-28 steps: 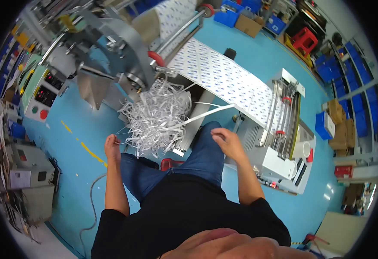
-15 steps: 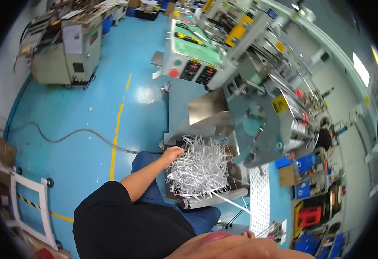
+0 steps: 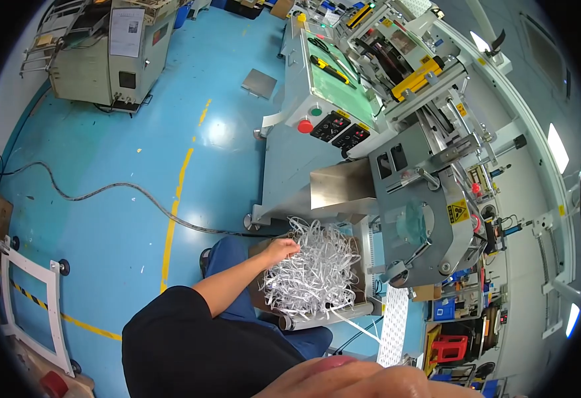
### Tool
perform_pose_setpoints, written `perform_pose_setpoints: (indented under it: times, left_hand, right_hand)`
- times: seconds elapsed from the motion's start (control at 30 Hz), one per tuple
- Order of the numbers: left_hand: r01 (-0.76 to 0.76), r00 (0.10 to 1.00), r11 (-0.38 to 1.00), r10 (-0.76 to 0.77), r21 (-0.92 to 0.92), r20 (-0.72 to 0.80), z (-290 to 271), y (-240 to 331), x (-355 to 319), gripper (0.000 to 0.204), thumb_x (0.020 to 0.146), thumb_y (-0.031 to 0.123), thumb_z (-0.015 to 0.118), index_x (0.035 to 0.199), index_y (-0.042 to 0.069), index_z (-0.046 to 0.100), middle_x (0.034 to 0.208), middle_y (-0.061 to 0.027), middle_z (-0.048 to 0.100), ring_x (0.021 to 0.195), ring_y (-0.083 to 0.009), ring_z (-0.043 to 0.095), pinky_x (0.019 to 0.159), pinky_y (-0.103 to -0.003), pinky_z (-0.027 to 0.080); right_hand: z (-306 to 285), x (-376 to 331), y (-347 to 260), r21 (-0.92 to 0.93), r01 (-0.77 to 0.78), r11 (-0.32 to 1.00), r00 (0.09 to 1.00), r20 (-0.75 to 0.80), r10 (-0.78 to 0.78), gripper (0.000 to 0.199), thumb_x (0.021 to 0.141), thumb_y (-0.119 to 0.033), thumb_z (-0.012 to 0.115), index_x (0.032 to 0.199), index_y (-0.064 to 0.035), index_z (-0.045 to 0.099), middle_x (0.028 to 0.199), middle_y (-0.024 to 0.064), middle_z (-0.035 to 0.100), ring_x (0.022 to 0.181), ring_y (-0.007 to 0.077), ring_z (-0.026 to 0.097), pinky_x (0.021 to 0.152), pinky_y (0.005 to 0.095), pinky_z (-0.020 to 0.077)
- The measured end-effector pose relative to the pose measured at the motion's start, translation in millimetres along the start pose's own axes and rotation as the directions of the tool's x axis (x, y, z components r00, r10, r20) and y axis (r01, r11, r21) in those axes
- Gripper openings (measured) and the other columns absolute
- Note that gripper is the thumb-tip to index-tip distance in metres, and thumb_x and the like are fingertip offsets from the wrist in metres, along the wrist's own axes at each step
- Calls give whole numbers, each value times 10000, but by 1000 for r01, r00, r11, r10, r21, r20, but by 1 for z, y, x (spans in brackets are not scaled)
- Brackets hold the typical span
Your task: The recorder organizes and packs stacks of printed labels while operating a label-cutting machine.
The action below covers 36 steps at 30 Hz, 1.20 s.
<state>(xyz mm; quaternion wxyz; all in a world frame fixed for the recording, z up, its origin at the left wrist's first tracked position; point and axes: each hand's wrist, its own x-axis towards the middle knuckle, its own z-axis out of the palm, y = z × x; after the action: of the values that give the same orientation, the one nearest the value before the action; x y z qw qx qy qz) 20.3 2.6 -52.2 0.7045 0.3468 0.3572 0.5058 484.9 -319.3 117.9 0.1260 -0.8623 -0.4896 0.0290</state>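
The left hand (image 3: pixel 281 251) is pressed into the white paper shreds (image 3: pixel 314 275), grip partly curled on strands; the right hand is unseen.

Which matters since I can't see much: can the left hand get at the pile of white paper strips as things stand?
Probably yes: the left hand already rests on the edge of the pile of white paper strips, with nothing between them. The grey machine stands beyond, not in the way.

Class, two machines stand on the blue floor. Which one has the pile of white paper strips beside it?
The large grey machine with the red button; the strips lie at its base under the left hand. The beige machine stands apart.
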Motion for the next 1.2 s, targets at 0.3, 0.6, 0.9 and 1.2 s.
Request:
perform_pose_setpoints:
  times: [0.3, 0.6, 0.9, 1.2]
  left_hand:
    - [-177, 955, 969, 127, -174, -267, -64, -8, 5, 127, 885, 209, 619, 897, 82, 628, 819, 16, 612, 747, -81, 551, 713, -238, 451]
    - [-163, 909, 594, -221, -788, -354, -61, -19, 4, 180, 904, 230, 557, 761, 120, 542, 837, -47, 653, 818, -192, 621, 758, -348, 490]
    - [-111, 925, 608, -227, -786, -306, -60, -8, 4, 204, 894, 249, 582, 754, 126, 499, 652, -19, 542, 590, -175, 522, 719, -381, 481]
    - [-101, 935, 944, -17, -313, -353, -50, 8, 1, 188, 898, 266, 608, 912, 105, 512, 691, -32, 577, 540, -109, 520, 519, -256, 461]
  right_hand:
    - [-2, -2, -2, -114, -60, 992, 998, -26, 57, 348, 892, -360, 563, 1056, -72, 669, 890, 145, 693, 787, 286, 665, 718, 378, 512]
    - [-7, -4, -16, 22, -112, 994, 994, 3, 111, 350, 904, -356, 565, 1032, -45, 664, 796, 134, 691, 596, 215, 662, 606, 339, 527]
    - [-10, -3, -18, 73, -97, 993, 994, -33, 100, 349, 912, -354, 561, 1055, -52, 663, 820, 145, 688, 612, 210, 662, 571, 336, 531]
    - [-1, 2, 19, 67, 37, 997, 993, -114, -30, 309, 842, -287, 604, 844, 17, 660, 722, 154, 660, 699, 260, 645, 677, 370, 503]
